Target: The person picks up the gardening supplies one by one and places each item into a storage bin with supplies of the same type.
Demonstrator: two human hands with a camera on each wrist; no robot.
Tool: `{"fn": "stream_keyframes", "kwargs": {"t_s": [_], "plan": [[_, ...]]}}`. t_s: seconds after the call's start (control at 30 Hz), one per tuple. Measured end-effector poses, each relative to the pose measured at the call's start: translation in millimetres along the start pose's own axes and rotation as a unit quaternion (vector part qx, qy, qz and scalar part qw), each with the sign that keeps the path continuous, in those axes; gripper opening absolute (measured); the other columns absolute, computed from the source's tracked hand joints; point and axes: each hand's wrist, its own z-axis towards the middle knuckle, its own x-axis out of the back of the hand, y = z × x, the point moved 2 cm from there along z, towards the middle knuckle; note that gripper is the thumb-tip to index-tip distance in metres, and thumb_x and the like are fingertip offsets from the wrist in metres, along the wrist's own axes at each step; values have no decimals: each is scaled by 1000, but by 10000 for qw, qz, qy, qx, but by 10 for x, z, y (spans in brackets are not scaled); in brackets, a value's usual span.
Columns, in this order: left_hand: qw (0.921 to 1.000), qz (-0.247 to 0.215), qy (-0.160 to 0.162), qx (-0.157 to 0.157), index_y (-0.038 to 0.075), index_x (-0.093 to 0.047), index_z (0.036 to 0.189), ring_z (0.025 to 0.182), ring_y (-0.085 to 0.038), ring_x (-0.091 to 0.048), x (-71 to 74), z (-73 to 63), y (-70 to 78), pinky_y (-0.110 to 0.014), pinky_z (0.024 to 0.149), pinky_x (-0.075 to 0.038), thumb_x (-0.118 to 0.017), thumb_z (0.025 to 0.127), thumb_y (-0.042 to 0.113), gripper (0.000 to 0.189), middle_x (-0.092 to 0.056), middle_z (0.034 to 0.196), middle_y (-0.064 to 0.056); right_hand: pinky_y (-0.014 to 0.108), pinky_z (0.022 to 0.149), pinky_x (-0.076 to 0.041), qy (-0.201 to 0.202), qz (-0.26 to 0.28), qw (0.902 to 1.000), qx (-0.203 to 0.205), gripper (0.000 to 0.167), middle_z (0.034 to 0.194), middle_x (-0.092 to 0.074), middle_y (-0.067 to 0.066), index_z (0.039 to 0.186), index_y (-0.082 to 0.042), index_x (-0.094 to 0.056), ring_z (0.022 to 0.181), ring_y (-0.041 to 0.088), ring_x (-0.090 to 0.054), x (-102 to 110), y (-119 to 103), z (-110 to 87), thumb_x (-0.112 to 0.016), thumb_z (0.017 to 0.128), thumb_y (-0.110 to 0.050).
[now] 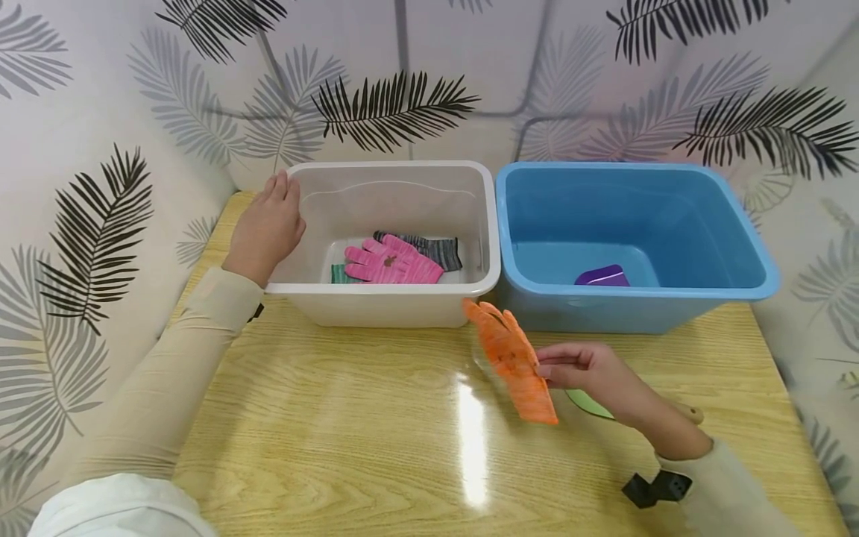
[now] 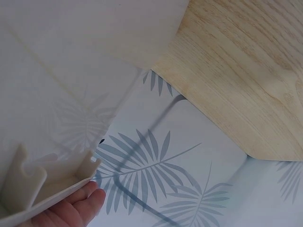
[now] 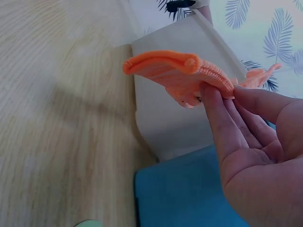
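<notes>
Head view: the right hand (image 1: 607, 380) pinches an orange knit glove (image 1: 515, 365) by one side edge, near the cuff, thumb and fingers closed together on the fabric; the glove is held above the wood-grain table (image 1: 335, 418), in front of the junction of two bins, its fingers directed toward the white plastic bin (image 1: 382, 309) and its cuff toward the viewer. The left hand (image 1: 267, 224) lies over the left end of the white bin's rim. Within that bin are a pink knit glove (image 1: 403, 265) (bearing a small brown print), a dark grey knit glove (image 1: 444, 255) partly beneath it, and a green knit piece (image 1: 341, 274). The blue plastic bin (image 1: 584, 318), at right, contains a purple object (image 1: 604, 276); a light green utensil (image 1: 590, 404) lies partly hidden behind the right hand. Left wrist view: bent fingers hook under the notched rim; the thumb is hidden. Right wrist view: the thumb meets the fingertips with only the glove's fabric between them, the cuff opening nearly flat.
</notes>
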Motion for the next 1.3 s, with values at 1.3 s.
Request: {"fn": "stream_keyframes", "kwargs": {"t_s": [1.3], "plan": [[9988,-36,-427,245,-17,-31,135,131,-42,-29,4,9,4,-47,107,-24,-46,93,12,54,-29,141,-33,35,80,-51,-525,1052,9767,1793,30,107,-66,15,116,9,-59,95,25,-65,412,-1717,179,-43,91,14]]}}
